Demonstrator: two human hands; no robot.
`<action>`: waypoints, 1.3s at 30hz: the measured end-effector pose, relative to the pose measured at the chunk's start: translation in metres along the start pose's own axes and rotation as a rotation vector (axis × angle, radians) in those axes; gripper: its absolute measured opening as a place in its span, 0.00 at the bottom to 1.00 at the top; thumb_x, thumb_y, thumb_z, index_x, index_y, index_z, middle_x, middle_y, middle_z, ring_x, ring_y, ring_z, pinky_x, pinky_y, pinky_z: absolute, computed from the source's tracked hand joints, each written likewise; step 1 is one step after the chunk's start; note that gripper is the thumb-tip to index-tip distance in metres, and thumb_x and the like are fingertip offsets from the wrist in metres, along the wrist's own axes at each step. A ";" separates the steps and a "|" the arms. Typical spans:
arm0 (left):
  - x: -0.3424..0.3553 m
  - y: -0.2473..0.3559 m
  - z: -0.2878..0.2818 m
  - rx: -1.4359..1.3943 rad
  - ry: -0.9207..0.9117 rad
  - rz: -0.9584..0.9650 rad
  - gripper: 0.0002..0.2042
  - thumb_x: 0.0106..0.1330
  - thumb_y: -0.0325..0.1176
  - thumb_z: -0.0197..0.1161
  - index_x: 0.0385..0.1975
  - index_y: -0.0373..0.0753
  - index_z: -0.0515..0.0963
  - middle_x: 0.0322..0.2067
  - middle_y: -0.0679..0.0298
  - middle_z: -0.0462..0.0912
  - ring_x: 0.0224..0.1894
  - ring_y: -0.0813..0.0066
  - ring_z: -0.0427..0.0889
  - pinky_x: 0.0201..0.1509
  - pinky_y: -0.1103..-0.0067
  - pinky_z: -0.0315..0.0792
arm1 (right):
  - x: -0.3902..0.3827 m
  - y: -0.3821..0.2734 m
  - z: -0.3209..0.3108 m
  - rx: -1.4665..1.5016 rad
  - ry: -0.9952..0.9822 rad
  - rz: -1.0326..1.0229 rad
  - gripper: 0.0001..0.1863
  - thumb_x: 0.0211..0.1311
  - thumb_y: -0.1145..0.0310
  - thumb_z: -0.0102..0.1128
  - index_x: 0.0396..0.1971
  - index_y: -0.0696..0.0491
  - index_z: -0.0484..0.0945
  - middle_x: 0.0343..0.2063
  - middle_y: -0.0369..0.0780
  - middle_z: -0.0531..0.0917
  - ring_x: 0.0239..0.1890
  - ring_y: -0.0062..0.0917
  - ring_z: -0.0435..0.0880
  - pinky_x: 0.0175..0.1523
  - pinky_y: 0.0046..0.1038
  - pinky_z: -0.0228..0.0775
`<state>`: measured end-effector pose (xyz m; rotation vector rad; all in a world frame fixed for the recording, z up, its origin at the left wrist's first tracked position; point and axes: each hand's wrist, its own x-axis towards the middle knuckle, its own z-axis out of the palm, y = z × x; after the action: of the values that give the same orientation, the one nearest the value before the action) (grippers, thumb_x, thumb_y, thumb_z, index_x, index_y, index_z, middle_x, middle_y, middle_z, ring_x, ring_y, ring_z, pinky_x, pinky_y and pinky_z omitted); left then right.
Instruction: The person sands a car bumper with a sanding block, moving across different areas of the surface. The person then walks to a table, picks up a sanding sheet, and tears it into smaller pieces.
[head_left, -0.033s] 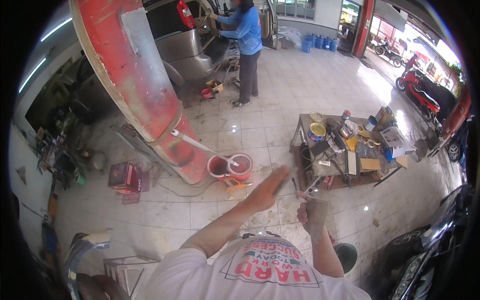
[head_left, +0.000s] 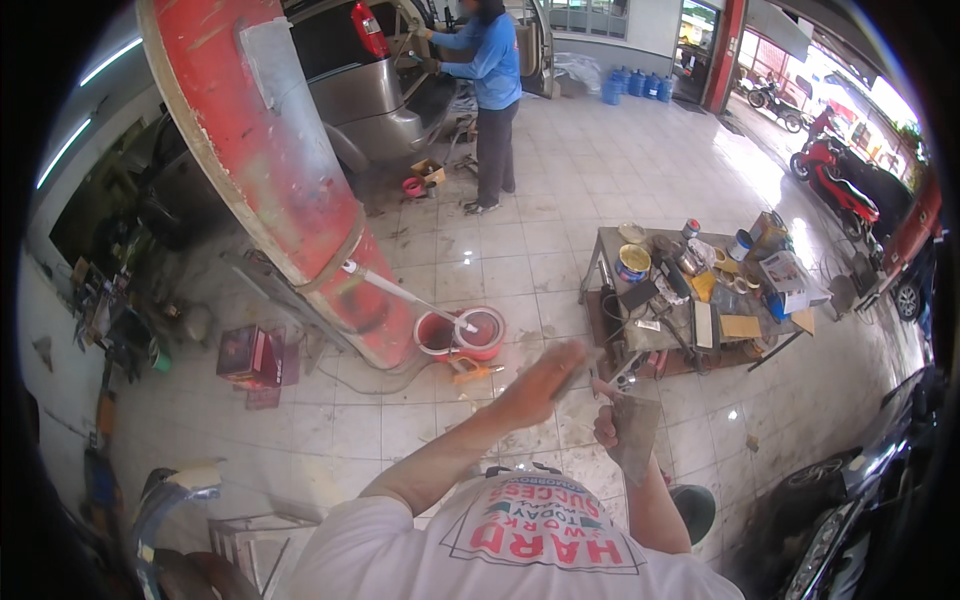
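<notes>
Person in white shirt, both hands raised ahead of the chest, above the tiled floor [head_left: 545,235]. Right hand [head_left: 606,427]: fingers curled at the left edge of a flat grey-brown panel [head_left: 634,437], gripping it; one finger points up and leftward. Panel is tilted, in front of the right forearm. Left hand [head_left: 550,382]: blurred, fingers lying together, just left of the right hand; a dark edge shows along its underside, but whether it grips anything I cannot tell.

Surface [head_left: 672,322], ahead and to the right: yellow can [head_left: 633,266], pale block [head_left: 703,326], brown board [head_left: 740,328] just right of the block, and other clutter. Ahead and to the left: two red buckets [head_left: 482,348] side by side near the foot of a red pillar [head_left: 270,160]; orange tool [head_left: 474,371] just below them. Farther off, a co-worker in blue [head_left: 495,65] stands at a van [head_left: 377,112].
</notes>
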<state>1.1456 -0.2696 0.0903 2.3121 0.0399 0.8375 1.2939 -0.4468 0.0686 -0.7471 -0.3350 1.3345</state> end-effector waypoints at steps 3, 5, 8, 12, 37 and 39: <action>-0.013 0.006 0.023 0.046 -0.129 0.110 0.41 0.56 0.17 0.59 0.75 0.32 0.56 0.73 0.46 0.61 0.76 0.48 0.59 0.80 0.61 0.54 | -0.001 -0.008 -0.002 -0.025 0.090 0.129 0.29 0.79 0.41 0.39 0.59 0.52 0.71 0.13 0.35 0.69 0.10 0.20 0.63 0.15 0.23 0.52; -0.015 0.002 0.029 0.047 -0.153 0.110 0.43 0.52 0.15 0.59 0.74 0.31 0.56 0.73 0.46 0.60 0.76 0.47 0.58 0.80 0.59 0.53 | 0.002 -0.008 0.003 -0.114 0.187 0.167 0.29 0.78 0.38 0.40 0.52 0.52 0.72 0.12 0.35 0.70 0.09 0.21 0.63 0.14 0.24 0.52; -0.020 0.000 0.030 0.089 -0.175 0.131 0.44 0.50 0.15 0.58 0.74 0.30 0.55 0.74 0.45 0.59 0.77 0.49 0.58 0.80 0.58 0.53 | 0.006 -0.004 0.012 -0.278 0.251 0.133 0.28 0.77 0.39 0.44 0.38 0.52 0.75 0.12 0.36 0.71 0.09 0.21 0.64 0.14 0.24 0.52; -0.032 -0.005 0.032 0.156 -0.237 0.044 0.44 0.51 0.19 0.61 0.74 0.31 0.55 0.73 0.45 0.61 0.75 0.50 0.61 0.78 0.56 0.55 | 0.008 0.006 0.010 -0.458 0.240 0.092 0.21 0.76 0.50 0.51 0.33 0.54 0.77 0.12 0.36 0.73 0.08 0.20 0.65 0.12 0.24 0.50; 0.023 0.015 0.022 0.007 0.195 -0.335 0.16 0.71 0.46 0.64 0.28 0.41 0.83 0.18 0.50 0.78 0.22 0.45 0.80 0.24 0.62 0.72 | 0.013 0.014 0.040 -1.258 0.174 -0.025 0.23 0.68 0.55 0.61 0.28 0.64 0.81 0.20 0.49 0.81 0.24 0.30 0.79 0.35 0.38 0.70; 0.020 0.008 0.023 -0.078 0.147 -0.382 0.15 0.71 0.45 0.64 0.27 0.41 0.83 0.18 0.50 0.78 0.22 0.45 0.80 0.24 0.62 0.71 | 0.009 0.011 0.039 -1.273 0.175 -0.051 0.21 0.69 0.57 0.60 0.27 0.64 0.81 0.19 0.47 0.80 0.23 0.28 0.77 0.33 0.36 0.69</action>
<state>1.1730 -0.2845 0.0933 2.0734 0.4882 0.7909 1.2636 -0.4262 0.0882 -1.8660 -1.0847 0.8811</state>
